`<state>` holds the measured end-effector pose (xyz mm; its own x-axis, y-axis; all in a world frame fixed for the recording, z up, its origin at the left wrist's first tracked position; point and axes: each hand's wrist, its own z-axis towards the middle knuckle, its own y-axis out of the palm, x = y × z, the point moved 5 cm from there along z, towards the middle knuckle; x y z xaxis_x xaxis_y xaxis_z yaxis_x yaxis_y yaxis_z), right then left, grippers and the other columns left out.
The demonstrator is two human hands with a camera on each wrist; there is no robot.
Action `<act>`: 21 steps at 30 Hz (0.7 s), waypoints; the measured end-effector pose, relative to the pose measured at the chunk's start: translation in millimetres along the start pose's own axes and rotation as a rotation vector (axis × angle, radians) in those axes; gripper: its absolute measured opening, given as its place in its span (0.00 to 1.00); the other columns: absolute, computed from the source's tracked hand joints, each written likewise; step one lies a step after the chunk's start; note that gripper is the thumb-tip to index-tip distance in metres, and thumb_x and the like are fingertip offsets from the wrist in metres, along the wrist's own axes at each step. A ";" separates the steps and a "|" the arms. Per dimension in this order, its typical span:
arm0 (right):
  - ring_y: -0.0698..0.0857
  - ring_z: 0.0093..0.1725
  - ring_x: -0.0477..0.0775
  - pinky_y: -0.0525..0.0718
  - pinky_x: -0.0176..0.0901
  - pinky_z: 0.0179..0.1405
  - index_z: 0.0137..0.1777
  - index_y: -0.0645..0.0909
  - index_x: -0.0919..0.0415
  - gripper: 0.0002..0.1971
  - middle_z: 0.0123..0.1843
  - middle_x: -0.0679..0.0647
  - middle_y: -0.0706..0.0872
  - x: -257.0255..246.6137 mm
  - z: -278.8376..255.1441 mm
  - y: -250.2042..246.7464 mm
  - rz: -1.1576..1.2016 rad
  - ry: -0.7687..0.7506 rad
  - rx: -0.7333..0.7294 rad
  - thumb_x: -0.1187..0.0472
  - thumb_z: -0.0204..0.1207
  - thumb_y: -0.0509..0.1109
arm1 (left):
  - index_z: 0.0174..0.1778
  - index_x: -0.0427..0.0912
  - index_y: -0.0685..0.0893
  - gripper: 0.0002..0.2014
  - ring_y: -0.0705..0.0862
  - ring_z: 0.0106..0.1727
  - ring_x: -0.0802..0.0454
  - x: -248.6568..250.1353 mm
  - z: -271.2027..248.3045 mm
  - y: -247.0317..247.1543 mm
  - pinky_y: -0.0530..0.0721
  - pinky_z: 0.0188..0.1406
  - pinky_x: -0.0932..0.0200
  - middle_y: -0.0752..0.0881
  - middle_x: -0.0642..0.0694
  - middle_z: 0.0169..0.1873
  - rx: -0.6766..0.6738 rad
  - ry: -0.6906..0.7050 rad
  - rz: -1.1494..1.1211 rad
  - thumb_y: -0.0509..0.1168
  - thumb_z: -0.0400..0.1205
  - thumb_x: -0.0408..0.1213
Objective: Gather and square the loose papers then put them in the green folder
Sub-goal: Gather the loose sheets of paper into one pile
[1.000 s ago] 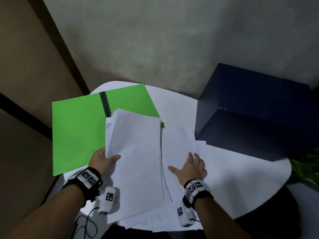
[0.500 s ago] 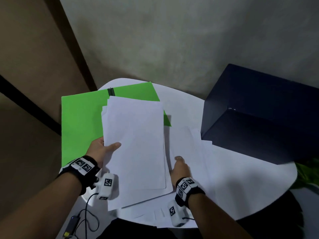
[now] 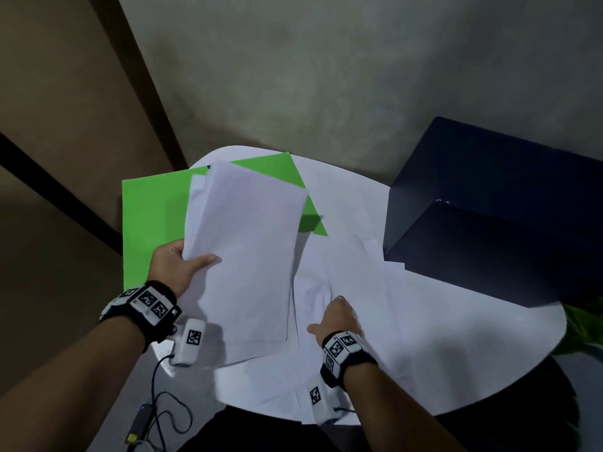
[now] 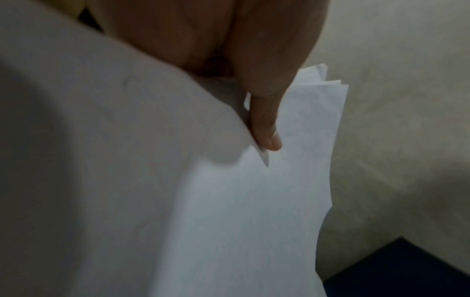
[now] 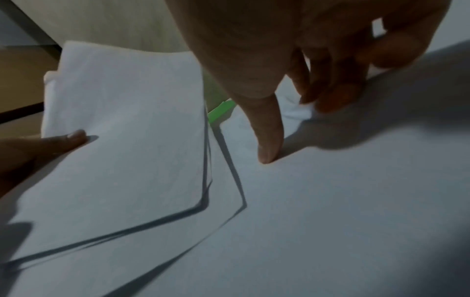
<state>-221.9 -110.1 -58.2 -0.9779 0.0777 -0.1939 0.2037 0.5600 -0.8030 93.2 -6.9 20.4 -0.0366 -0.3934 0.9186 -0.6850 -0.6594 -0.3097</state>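
Note:
The green folder [image 3: 153, 223] lies open at the table's far left. My left hand [image 3: 176, 269] holds a stack of white papers [image 3: 248, 256] lifted over the folder, thumb [image 4: 264, 120] on top and fingers hidden underneath. The stack's far edges [image 4: 328, 80] are uneven. My right hand [image 3: 339, 318] rests on the loose sheets [image 3: 359, 272] spread over the table's middle. Its thumb [image 5: 267, 152] presses down on a sheet while its curled fingers [image 5: 330, 100] pinch up a paper edge. A strip of the folder [image 5: 221, 109] shows between the stack [image 5: 127, 130] and that hand.
A large dark blue box [image 3: 489, 216] stands on the round white table [image 3: 456, 337] at the right, touching the loose sheets. A cable with a small adapter [image 3: 143, 415] hangs off the near left edge. Green leaves [image 3: 584, 327] show past the right rim.
My left hand has lifted the stack and carried it farther over the folder. My right hand has drawn back, its flat fingers now curling on a loose sheet.

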 end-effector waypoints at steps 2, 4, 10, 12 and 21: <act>0.82 0.67 0.63 0.80 0.56 0.61 0.67 0.70 0.61 0.35 0.64 0.54 0.82 1.0 3.1 -3.2 0.014 0.013 -0.036 0.51 0.65 0.83 | 0.48 0.37 0.89 0.16 0.89 0.34 0.49 0.1 3.4 -5.3 0.87 0.35 0.59 0.91 0.49 0.38 0.017 -0.022 -0.074 0.82 0.65 0.30; 0.83 0.65 0.64 0.82 0.54 0.62 0.62 0.75 0.58 0.26 0.63 0.55 0.84 7.7 8.4 -9.8 0.031 0.005 -0.072 0.51 0.68 0.80 | 0.51 0.33 0.89 0.18 0.89 0.30 0.53 0.6 4.3 -5.8 0.87 0.31 0.61 0.91 0.44 0.42 0.005 -0.029 -0.134 0.81 0.66 0.28; 0.78 0.66 0.64 0.82 0.59 0.63 0.63 0.80 0.54 0.17 0.67 0.57 0.80 67.2 32.5 -60.6 0.050 0.171 0.140 0.53 0.75 0.71 | 0.52 0.32 0.88 0.17 0.89 0.32 0.52 4.2 -3.7 2.2 0.87 0.29 0.64 0.92 0.45 0.40 -0.033 -0.034 -0.218 0.80 0.68 0.26; 0.71 0.72 0.65 0.78 0.64 0.67 0.71 0.74 0.54 0.30 0.73 0.58 0.72 73.0 36.2 -60.9 0.070 0.186 0.147 0.46 0.71 0.76 | 0.51 0.33 0.88 0.16 0.90 0.32 0.54 5.3 -7.7 10.8 0.88 0.30 0.64 0.93 0.48 0.38 -0.060 -0.048 -0.249 0.79 0.68 0.25; 0.69 0.76 0.62 0.79 0.62 0.69 0.85 0.52 0.60 0.54 0.78 0.57 0.68 63.1 31.0 -49.6 -0.019 0.111 0.256 0.43 0.68 0.80 | 0.55 0.30 0.87 0.18 0.91 0.34 0.47 4.1 -11.4 27.6 0.91 0.36 0.56 0.93 0.41 0.43 -0.113 -0.121 -0.364 0.77 0.69 0.22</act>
<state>-292.3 -158.6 -48.0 -0.9780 0.1667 -0.1256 0.1763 0.3372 -0.9248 65.8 -19.4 18.4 0.3045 -0.2246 0.9256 -0.7134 -0.6977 0.0654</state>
